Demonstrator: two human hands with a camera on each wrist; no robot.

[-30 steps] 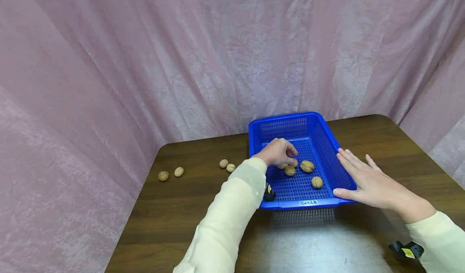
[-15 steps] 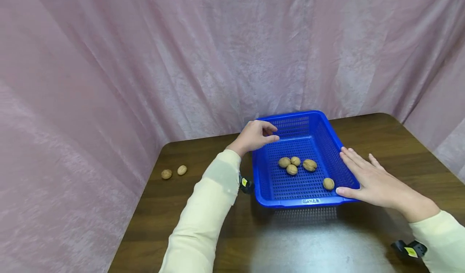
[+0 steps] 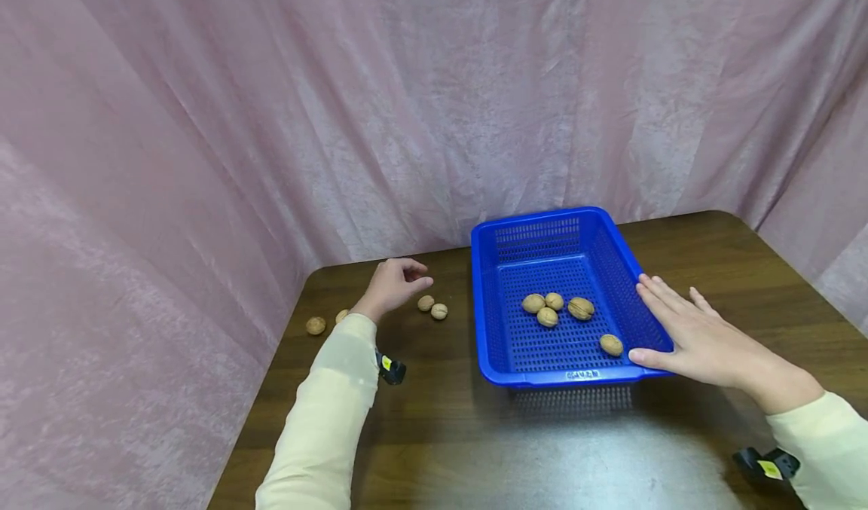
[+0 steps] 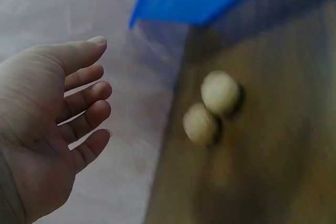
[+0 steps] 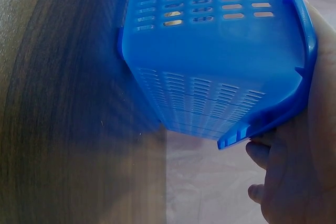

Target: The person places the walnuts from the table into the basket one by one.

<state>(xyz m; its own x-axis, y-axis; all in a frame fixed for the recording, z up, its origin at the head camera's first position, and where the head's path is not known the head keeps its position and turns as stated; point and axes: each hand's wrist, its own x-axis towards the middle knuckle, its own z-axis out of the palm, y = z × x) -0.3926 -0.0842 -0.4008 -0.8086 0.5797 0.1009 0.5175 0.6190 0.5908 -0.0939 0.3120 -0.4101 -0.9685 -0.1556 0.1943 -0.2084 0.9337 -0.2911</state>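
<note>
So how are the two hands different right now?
The left hand hovers over the table, holding nothing, near two loose walnuts. The right hand lies flat against the blue basket, fingers straight; the left's fingers curl loosely. Both wear cream sleeves.

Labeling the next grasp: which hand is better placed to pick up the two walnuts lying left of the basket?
Left. The left hand hovers empty beside the two walnuts, while the right hand rests flat against the blue basket.
</note>
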